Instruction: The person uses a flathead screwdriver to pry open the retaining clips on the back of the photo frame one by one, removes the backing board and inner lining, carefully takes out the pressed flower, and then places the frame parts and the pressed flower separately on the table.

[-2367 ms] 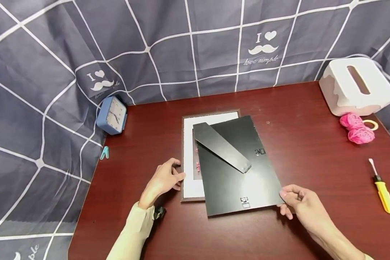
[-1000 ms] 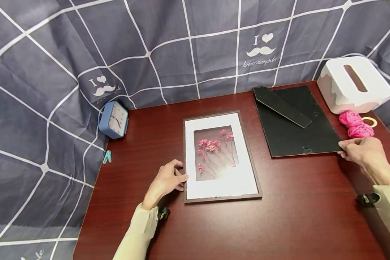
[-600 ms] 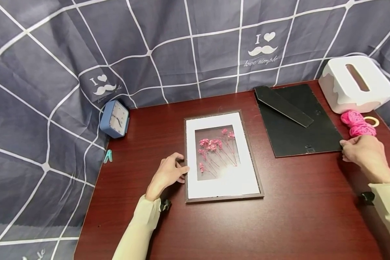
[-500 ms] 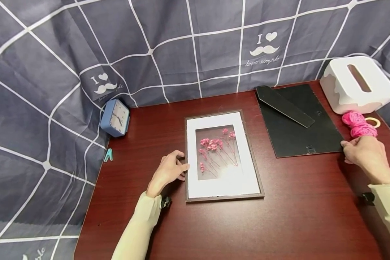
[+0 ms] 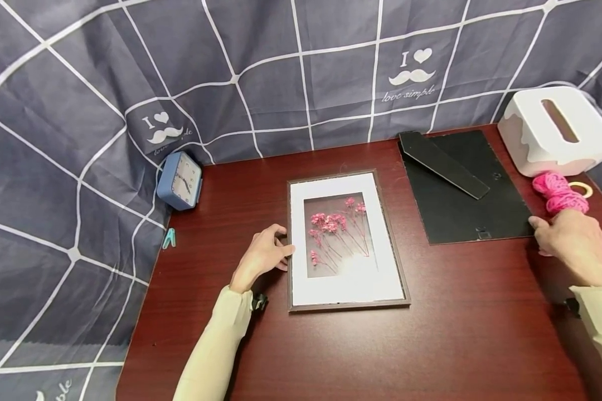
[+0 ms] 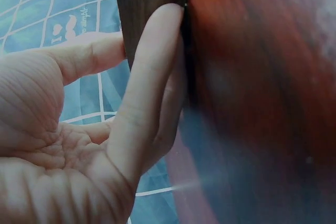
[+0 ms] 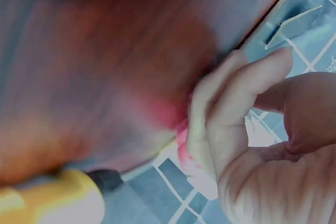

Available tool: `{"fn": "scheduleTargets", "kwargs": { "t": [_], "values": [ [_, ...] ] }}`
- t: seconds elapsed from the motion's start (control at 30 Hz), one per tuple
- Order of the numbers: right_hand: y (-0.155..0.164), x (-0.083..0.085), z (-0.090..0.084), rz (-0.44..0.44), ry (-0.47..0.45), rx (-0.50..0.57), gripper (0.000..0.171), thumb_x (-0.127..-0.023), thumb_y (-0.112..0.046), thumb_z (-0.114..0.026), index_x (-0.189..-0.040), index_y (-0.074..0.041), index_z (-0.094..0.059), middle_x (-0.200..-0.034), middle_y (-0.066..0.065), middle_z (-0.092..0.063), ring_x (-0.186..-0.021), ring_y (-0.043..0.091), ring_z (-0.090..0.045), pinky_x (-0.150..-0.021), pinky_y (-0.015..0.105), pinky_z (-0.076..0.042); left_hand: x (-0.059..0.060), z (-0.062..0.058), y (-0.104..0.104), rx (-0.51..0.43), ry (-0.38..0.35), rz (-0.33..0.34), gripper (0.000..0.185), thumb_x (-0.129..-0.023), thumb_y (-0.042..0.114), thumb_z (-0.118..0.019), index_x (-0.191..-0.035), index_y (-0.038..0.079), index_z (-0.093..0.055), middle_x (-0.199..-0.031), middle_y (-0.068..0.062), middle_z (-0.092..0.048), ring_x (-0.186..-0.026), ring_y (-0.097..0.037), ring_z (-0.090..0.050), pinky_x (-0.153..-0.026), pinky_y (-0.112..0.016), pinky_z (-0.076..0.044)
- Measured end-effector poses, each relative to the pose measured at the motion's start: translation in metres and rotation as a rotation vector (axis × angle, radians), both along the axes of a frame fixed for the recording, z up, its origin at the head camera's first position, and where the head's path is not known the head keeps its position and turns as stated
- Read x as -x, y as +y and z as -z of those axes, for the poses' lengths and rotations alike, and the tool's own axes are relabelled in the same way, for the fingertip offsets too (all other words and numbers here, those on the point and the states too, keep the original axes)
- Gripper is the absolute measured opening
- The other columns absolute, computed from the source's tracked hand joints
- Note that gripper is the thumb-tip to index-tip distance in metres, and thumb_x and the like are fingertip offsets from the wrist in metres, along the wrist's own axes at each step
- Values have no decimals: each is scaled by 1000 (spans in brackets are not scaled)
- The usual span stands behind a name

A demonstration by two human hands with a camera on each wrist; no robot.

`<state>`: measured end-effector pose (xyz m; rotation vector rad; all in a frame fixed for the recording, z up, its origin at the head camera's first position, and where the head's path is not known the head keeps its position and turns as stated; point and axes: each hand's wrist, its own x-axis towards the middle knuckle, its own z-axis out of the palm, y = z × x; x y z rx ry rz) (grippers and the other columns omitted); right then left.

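A picture frame (image 5: 348, 240) lies face-down-open on the dark red table (image 5: 456, 334), its white mat showing and pressed pink flowers (image 5: 337, 233) sitting in the window. The left hand (image 5: 262, 257) rests against the frame's left edge, fingers lightly curled onto the moulding; the left wrist view shows a finger (image 6: 144, 98) laid straight along the dark edge rather than clamping it. Off to the right, well apart from the frame, the black backing board (image 5: 474, 197) lies flat with its easel leg (image 5: 441, 165) folded over it. The right hand (image 5: 569, 245) sits at the board's near right corner, fingertips touching or just off the edge (I cannot tell whether it pinches the board or has let go; the right wrist view is too blurred).

With the backing off, I judge the flowers and mat to be loose: a nudge from the left hand could slide the frame and shift the sprigs out of place, or snap brittle stems. The right hand is also just beside the pink yarn (image 5: 559, 192) and the white tissue box (image 5: 557, 131), so a careless sweep could knock them.
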<state>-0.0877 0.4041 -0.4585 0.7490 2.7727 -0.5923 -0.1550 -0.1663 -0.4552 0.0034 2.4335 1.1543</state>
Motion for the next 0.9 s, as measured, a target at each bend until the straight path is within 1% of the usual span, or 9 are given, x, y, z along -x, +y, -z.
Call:
{"fn": "scheduleTargets", "kwargs": {
  "t": [0.1,0.17,0.23,0.27,0.3,0.43,0.57,0.73,0.9],
  "values": [
    [-15,-1,-6,-5,141,-21,53,-110,-32,-51,-90,14,-66,-95,47,-62,-100,73,-54,-82,76,-50,-4,0,-3,18,-13,7,56,-102,15,-74,-153,4,-53,-100,-17,-72,-64,-21,-80,-71,-36,-70],
    [-33,-1,-14,-34,254,-33,48,-109,-28,-53,-101,18,-64,-105,50,-61,-101,73,-53,-85,77,-47,-6,0,-5,26,-28,12,58,-102,15,-74,-154,4,-52,-101,-17,-72,-65,-21,-80,-73,-36,-70],
    [-55,-1,-21,-92,374,-23,42,-107,-23,-57,-100,17,-67,-97,45,-67,-96,71,-56,-80,74,-44,-8,-1,-7,23,-43,18,61,-101,15,-74,-156,5,-50,-102,-17,-72,-66,-22,-80,-75,-37,-70],
    [-68,-1,-26,-122,416,-14,39,-106,-21,-60,-103,17,-68,-98,44,-68,-94,69,-57,-77,71,-45,-8,-1,-8,20,-50,19,61,-101,15,-74,-157,5,-49,-102,-17,-72,-66,-21,-80,-75,-37,-70],
    [-82,1,-30,-154,455,-5,36,-105,-19,-62,-106,16,-70,-98,42,-70,-93,67,-59,-76,69,-45,-8,-1,-9,15,-55,18,61,-102,15,-73,-157,5,-49,-102,-17,-72,-66,-21,-80,-75,-37,-70],
    [-138,6,-40,-301,566,38,23,-100,-12,-71,-103,10,-76,-88,32,-76,-78,54,-66,-67,58,-46,-8,2,-11,-1,-54,12,59,-103,15,-72,-157,5,-49,-99,-17,-72,-65,-21,-80,-72,-36,-69],
    [-188,16,-42,-427,584,87,18,-98,-12,-74,-102,5,-79,-90,25,-79,-77,43,-71,-70,58,-53,-8,1,-9,-6,-53,9,58,-103,15,-72,-156,4,-50,-95,-16,-72,-63,-21,-79,-73,-36,-70],
    [-231,30,-37,-574,517,117,13,-98,-7,-71,-99,4,-78,-89,21,-78,-81,38,-72,-76,59,-58,-7,1,-5,11,-53,11,55,-104,15,-73,-154,4,-52,-88,-15,-74,-60,-23,-79,-79,-37,-70],
    [-257,48,-28,-694,406,109,16,-98,-2,-69,-83,-3,-75,-72,10,-67,-67,24,-59,-60,40,-49,-5,1,-4,25,-39,12,54,-103,17,-74,-152,5,-55,-88,-15,-76,-60,-22,-79,-80,-37,-70]
  ]
}}
